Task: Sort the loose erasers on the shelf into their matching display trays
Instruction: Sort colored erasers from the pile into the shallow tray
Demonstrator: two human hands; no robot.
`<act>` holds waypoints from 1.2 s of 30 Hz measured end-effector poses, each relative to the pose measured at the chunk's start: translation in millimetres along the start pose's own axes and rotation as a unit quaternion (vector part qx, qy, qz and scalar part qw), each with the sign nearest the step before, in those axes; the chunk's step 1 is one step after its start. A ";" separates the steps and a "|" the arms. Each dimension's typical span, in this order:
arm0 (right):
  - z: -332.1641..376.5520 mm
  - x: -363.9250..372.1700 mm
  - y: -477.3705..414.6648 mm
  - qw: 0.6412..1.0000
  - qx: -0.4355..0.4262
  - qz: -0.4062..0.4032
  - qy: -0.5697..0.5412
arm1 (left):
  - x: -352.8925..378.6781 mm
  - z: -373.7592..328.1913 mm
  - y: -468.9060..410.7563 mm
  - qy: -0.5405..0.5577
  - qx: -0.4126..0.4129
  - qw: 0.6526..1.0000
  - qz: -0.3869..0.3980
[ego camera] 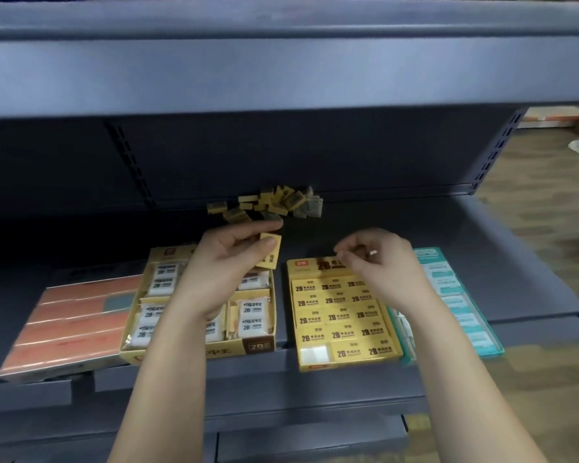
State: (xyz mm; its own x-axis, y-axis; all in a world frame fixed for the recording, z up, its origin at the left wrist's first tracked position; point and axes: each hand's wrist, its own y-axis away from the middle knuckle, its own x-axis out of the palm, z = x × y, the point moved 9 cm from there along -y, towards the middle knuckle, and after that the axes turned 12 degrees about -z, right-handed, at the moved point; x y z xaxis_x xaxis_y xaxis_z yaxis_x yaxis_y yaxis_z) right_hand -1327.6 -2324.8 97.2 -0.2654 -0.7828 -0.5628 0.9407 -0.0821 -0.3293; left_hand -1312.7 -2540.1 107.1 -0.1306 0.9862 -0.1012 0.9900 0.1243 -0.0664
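A pile of loose erasers (270, 202), mostly yellow with a few grey ones, lies at the back of the dark shelf. My left hand (228, 259) holds a yellow eraser (268, 251) between thumb and fingers, above the yellow tray of white wrapped erasers (147, 354). My right hand (375, 259) hovers over the back of the yellow tray of yellow 2B erasers (348, 364), fingers curled, with a small white bit at its fingertips; what that bit is I cannot tell. One slot at that tray's front left shows white.
An orange flat box (67, 325) lies at the left of the shelf (482, 235). A teal tray (458, 295) stands at the right. The upper shelf (281, 71) overhangs close above. A wooden floor with papers shows at the far right.
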 end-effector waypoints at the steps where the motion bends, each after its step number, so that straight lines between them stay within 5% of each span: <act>1: -4.1 -4.6 -0.7 1.000 0.002 -0.001 -0.003 | 7.8 -2.0 1.5 0.004 -0.001 1.000 0.008; 10: -38.6 -31.7 -2.3 1.000 0.008 0.014 -0.006 | 57.8 -0.5 24.1 -0.150 0.015 0.985 0.087; 23: -44.2 -36.1 3.6 0.999 -0.008 0.035 -0.038 | 84.8 22.9 51.0 -0.466 0.046 0.871 0.150; 36: -43.9 -39.9 7.5 0.998 -0.010 0.034 -0.043 | 82.2 24.4 52.0 -0.517 0.031 0.844 0.136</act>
State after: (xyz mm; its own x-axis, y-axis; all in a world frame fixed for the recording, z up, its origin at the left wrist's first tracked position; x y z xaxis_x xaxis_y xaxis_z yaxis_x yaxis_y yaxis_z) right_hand -1319.2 -2267.1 83.9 -0.1809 -0.8361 -0.5179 0.9515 -0.0156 -0.3073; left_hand -1273.3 -2455.2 71.1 0.0936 0.3503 -0.9319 0.9903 -0.1294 0.0509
